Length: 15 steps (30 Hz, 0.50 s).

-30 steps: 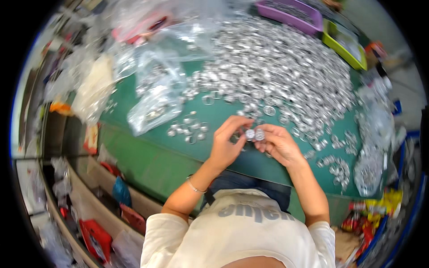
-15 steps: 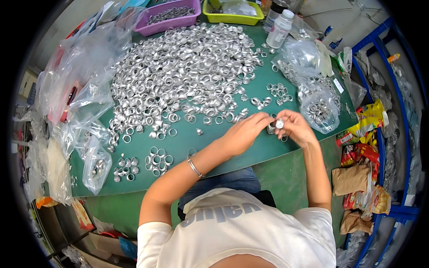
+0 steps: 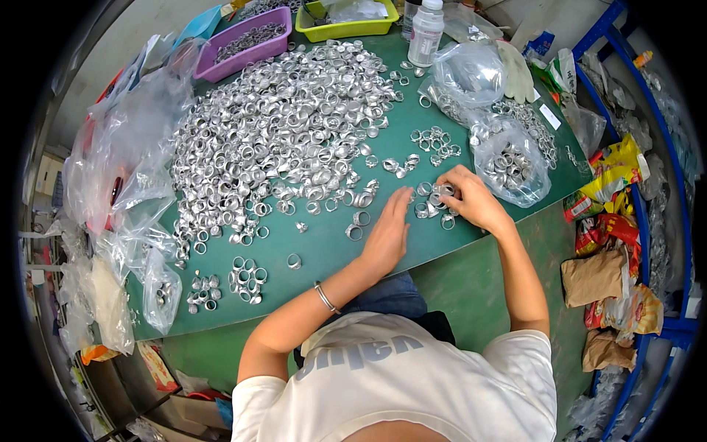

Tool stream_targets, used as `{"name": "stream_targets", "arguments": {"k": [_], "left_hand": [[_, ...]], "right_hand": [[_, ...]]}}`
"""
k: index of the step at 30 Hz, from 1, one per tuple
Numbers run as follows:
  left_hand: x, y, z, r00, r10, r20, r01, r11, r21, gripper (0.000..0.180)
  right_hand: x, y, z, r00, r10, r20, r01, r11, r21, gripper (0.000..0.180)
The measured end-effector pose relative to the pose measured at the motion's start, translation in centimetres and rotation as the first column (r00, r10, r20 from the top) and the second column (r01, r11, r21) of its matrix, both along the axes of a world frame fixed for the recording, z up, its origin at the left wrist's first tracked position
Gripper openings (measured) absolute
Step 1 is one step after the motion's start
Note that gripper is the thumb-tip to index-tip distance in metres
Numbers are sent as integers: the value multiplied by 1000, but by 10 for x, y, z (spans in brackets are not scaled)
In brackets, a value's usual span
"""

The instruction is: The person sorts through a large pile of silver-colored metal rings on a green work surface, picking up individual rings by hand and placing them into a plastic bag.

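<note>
A big heap of silver metal rings (image 3: 280, 140) covers the middle of a green table (image 3: 324, 258). My left hand (image 3: 388, 232) lies flat on the table with fingers stretched out, beside a few loose rings (image 3: 356, 225). My right hand (image 3: 468, 197) rests on a small cluster of rings (image 3: 431, 202) near the table's right edge, fingers curled over them; whether it grips one I cannot tell. A silver bracelet (image 3: 324, 297) circles my left wrist.
Clear plastic bags with rings (image 3: 508, 158) lie right of my right hand; more bags (image 3: 125, 177) crowd the left side. A purple tray (image 3: 247, 40), a yellow-green tray (image 3: 346, 22) and a white bottle (image 3: 427, 29) stand at the back. Small ring groups (image 3: 247, 280) sit front left.
My hands were raised together holding a ring; now both are down on the table, left hand flat, right hand on the ring cluster. The view has swung leftward.
</note>
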State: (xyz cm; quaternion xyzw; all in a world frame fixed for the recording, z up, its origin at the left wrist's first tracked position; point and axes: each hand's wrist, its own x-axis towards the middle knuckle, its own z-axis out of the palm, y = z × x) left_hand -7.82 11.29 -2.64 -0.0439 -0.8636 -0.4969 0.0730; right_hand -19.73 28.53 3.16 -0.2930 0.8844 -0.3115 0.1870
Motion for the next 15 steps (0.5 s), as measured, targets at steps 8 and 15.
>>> {"name": "stream_targets", "arguments": {"k": [8, 15], "left_hand": [[-19, 9, -6, 984, -33, -172, -5, 977, -214, 98], [-47, 17, -10, 956, -178, -234, 96, 941, -325, 101]], "right_hand": [[21, 56, -40, 946, -143, -291, 36, 938, -344, 51], [12, 42, -44, 990, -6, -138, -40, 945, -326, 97]]}}
